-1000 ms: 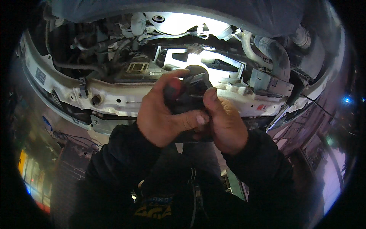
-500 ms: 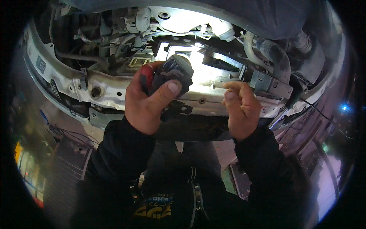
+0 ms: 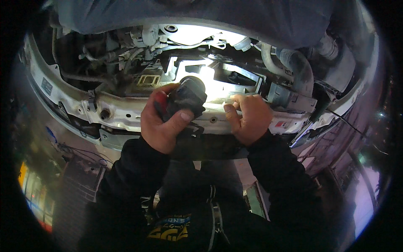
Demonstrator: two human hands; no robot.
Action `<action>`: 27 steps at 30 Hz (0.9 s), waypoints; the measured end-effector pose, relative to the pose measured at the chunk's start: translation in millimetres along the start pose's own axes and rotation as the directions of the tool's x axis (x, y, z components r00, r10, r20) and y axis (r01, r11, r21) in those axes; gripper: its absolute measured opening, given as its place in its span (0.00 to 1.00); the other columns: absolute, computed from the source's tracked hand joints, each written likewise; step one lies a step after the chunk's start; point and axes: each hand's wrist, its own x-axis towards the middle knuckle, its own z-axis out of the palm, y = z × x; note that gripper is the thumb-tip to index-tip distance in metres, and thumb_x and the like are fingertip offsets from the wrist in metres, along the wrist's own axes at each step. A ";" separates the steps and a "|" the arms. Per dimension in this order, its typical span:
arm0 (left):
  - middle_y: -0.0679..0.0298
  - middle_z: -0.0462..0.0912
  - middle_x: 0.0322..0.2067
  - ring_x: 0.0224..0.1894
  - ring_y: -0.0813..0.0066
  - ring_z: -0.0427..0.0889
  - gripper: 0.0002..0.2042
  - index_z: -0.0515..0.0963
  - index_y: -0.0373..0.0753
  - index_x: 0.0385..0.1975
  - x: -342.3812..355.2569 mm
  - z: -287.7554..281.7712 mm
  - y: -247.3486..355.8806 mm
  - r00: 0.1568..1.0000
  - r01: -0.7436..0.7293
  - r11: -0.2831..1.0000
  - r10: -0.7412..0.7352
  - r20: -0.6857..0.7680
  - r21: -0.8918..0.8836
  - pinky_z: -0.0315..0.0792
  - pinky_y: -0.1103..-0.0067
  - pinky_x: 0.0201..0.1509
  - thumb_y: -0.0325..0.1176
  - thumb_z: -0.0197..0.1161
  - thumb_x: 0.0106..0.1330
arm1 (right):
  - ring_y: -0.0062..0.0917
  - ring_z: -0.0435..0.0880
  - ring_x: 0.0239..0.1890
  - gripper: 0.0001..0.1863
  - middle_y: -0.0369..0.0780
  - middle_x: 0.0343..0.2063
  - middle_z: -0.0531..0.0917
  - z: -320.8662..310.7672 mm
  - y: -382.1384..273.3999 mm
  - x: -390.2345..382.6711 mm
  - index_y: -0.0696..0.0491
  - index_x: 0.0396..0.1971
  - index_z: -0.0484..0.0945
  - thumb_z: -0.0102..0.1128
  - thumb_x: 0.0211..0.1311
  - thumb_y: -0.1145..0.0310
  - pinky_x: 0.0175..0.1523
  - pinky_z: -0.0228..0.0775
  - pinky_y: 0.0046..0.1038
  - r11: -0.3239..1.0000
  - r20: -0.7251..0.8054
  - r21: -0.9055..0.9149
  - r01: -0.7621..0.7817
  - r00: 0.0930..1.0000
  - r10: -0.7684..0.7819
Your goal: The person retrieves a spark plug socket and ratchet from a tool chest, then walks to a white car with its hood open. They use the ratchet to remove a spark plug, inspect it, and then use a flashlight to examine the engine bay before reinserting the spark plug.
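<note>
My left hand (image 3: 161, 124) grips a black work light (image 3: 187, 97) with a red part by my fingers; its beam points into the open engine bay (image 3: 197, 63) of a car. My right hand (image 3: 248, 117) rests on the white front crossmember (image 3: 126, 111), fingers curled over its upper edge, holding nothing that I can see. Both forearms wear dark sleeves and come up from below. The lit area behind the light shows a pale metal panel and black parts.
Hoses and pipes (image 3: 289, 63) run at the right of the bay, with a grey connector box (image 3: 289, 97) beside my right hand. A raised hood (image 3: 201, 17) spans the top. A thin black cable (image 3: 352, 128) hangs at the right. Dim floor lies on both sides.
The hands have parted: a second ago both were closed around the light. My left hand now holds it alone and higher, while my right hand moved right onto the crossmember.
</note>
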 end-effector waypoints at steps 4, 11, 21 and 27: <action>0.57 0.81 0.49 0.50 0.72 0.80 0.32 0.69 0.32 0.61 -3.0 2.5 0.7 0.998 -0.050 0.999 0.050 0.031 0.010 0.73 0.75 0.58 0.36 0.73 0.58 | 0.33 0.76 0.25 0.11 0.38 0.23 0.77 0.1 -1.8 1.7 0.52 0.33 0.81 0.69 0.56 0.62 0.30 0.67 0.36 0.998 -0.010 -0.069 0.007 1.000 -0.008; 0.58 0.82 0.47 0.48 0.71 0.81 0.29 0.71 0.33 0.59 -6.3 0.5 -8.6 0.989 -0.147 0.984 0.145 0.023 0.101 0.75 0.75 0.56 0.34 0.73 0.58 | 0.37 0.78 0.29 0.13 0.41 0.26 0.78 -2.2 -2.7 -1.2 0.53 0.35 0.79 0.68 0.58 0.60 0.34 0.69 0.39 0.999 0.043 -0.054 0.010 0.999 -0.007; 0.58 0.86 0.41 0.43 0.74 0.83 0.25 0.78 0.35 0.52 -16.7 4.7 3.8 0.993 -0.118 0.993 0.117 -0.024 -0.020 0.76 0.74 0.51 0.42 0.74 0.58 | 0.43 0.81 0.34 0.11 0.44 0.28 0.82 7.2 -3.0 -7.0 0.52 0.30 0.80 0.64 0.61 0.59 0.39 0.72 0.45 0.994 0.023 -0.085 -0.064 0.998 0.067; 0.61 0.84 0.40 0.45 0.72 0.82 0.26 0.78 0.37 0.51 -181.1 -48.9 -24.0 0.986 -0.159 0.980 0.163 -0.024 0.122 0.74 0.73 0.54 0.46 0.76 0.56 | 0.40 0.86 0.43 0.19 0.48 0.38 0.87 17.2 15.5 -9.0 0.55 0.40 0.82 0.61 0.65 0.52 0.47 0.77 0.41 0.942 0.148 0.019 -0.334 0.933 0.328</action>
